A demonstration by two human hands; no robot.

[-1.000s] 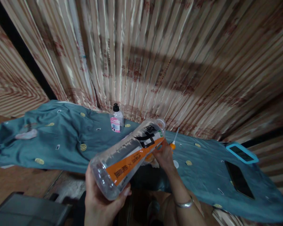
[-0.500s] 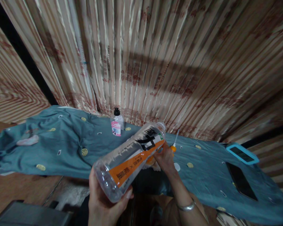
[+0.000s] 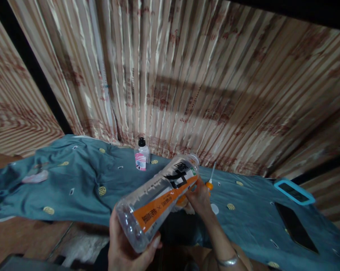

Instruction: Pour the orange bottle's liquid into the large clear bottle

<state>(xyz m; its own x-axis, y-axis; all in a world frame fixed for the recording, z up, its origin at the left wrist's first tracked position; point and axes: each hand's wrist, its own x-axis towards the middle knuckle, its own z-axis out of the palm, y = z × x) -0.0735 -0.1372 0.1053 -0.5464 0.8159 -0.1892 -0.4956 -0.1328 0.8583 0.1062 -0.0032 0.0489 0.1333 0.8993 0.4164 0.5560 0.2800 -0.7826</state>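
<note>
A large clear plastic bottle [image 3: 158, 203] with an orange, black and white label lies tilted across both hands, its neck toward the curtain. No liquid shows in it. My left hand [image 3: 130, 241] is wrapped round its base, thumb on the near side. Close to the neck, my right hand [image 3: 199, 197] grips the bottle from the right, with its fingers partly hidden behind it. Beyond that hand lies an orange piece with a thin pale stem [image 3: 209, 184]. A small white disc [image 3: 214, 209] rests beside the wrist. Something orange [image 3: 181, 200] shows partly under the bottle.
A pump bottle with a pink label [image 3: 141, 156] stands on the teal cloth [image 3: 82, 180]. To the right are a blue-framed device [image 3: 294, 192] and a dark phone [image 3: 296, 227]. A pleated curtain [image 3: 170, 75] hangs behind. A pale crumpled item [image 3: 35, 177] lies left.
My view has tilted up slightly, so the cloth and the things on it appear lower. Both hands keep the same hold on the bottle.
</note>
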